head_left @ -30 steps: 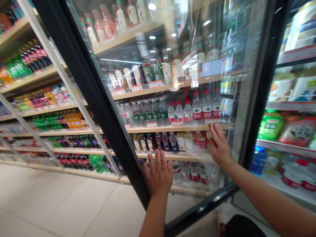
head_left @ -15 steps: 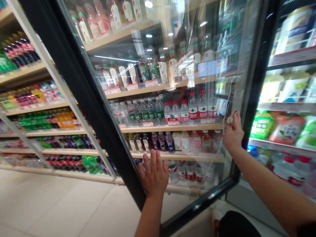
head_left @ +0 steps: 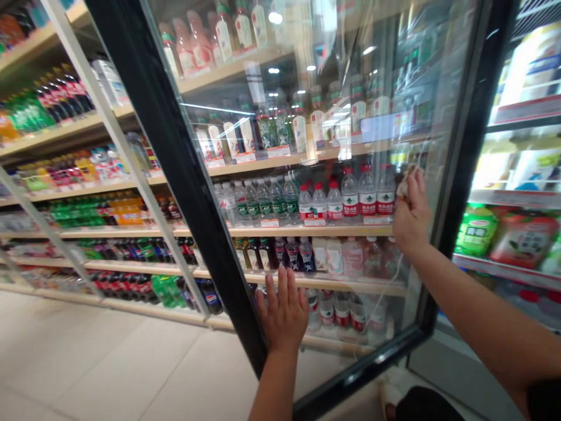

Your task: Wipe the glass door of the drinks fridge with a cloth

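A glass door (head_left: pixel 346 374) with a black frame (head_left: pixel 175 175) stands swung out in front of me. My left hand (head_left: pixel 284 313) lies flat against the lower left of the pane, beside the frame, with its fingers spread. Near the pane's right side, my right hand (head_left: pixel 412 213) is closed round a crumpled whitish cloth (head_left: pixel 402 186) and presses it to the glass. A thin pale strand (head_left: pixel 385 289) hangs below that hand. Part of the cloth is hidden by the fingers.
Through the glass, shelves of water bottles (head_left: pixel 350 196) and other drinks show. More drink shelves (head_left: pixel 72 190) run along the left above a tiled floor (head_left: pixel 109 356). At the right, a lit cooler holds pouches (head_left: pixel 521 237) and bottles. My dark-clothed leg (head_left: pixel 427 403) is below the door.
My right hand has moved up a little along the glass with the cloth. My left hand keeps its place on the pane. The view has shifted slightly to the left.
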The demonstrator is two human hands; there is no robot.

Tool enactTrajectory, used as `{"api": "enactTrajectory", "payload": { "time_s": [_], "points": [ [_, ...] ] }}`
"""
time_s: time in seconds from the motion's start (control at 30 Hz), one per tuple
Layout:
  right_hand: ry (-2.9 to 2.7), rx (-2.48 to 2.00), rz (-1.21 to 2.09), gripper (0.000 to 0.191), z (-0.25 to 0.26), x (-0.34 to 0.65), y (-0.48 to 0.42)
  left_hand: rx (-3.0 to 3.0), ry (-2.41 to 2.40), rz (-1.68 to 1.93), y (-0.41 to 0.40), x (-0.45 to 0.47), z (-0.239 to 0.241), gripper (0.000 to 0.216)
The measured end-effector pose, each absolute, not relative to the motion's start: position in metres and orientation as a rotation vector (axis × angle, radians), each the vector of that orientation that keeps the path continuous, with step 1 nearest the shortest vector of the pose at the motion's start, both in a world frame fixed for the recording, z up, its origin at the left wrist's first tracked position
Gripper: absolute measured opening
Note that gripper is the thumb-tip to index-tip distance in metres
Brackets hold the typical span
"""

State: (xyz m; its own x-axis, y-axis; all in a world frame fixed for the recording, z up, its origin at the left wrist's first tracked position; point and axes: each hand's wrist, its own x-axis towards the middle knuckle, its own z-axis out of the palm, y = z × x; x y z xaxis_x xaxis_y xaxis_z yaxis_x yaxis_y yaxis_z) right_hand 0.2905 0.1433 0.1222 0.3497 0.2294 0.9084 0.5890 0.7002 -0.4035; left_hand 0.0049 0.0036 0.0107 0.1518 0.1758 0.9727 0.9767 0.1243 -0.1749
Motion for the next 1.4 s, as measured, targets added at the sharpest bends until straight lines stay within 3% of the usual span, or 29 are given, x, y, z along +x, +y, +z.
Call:
{"api": "enactTrajectory", "payload": {
  "time_s": [0.2,0.43,0.63,0.77,1.03,1.27,1.4],
  "points": [
    [-1.487,-0.6,-0.395,0.056,0.103,0.238,0.11,-1.32,-1.28,-0.93,0.003,0.006,0.011,0.07],
    [-1.563,-0.532,-0.416,0.059,0.139,0.208,0.093,-1.299,-1.284,-0.975,0.004,0.008,0.008,0.062],
    [-1.94,-0.374,-0.528,0.068,0.092,0.161,0.06,-1.315,-1.244,-0.99,0.005,0.006,0.007,0.068],
    [-2.01,-0.373,-0.458,0.07,0.074,0.138,0.047,-1.338,-1.06,-1.116,0.002,0.004,0.008,0.079],
    [-2.134,-0.283,-0.162,0.075,0.065,0.173,0.034,-1.648,-1.05,-1.088,-0.02,0.011,0.019,0.058],
    [-1.753,-0.723,-0.822,0.072,0.028,0.221,0.1,-1.295,-1.225,-1.125,-0.02,0.036,0.037,0.039],
    [-1.723,-0.745,-0.936,0.072,0.016,0.217,0.115,-1.27,-1.142,-1.166,-0.008,0.036,0.066,0.029]
  ]
}}
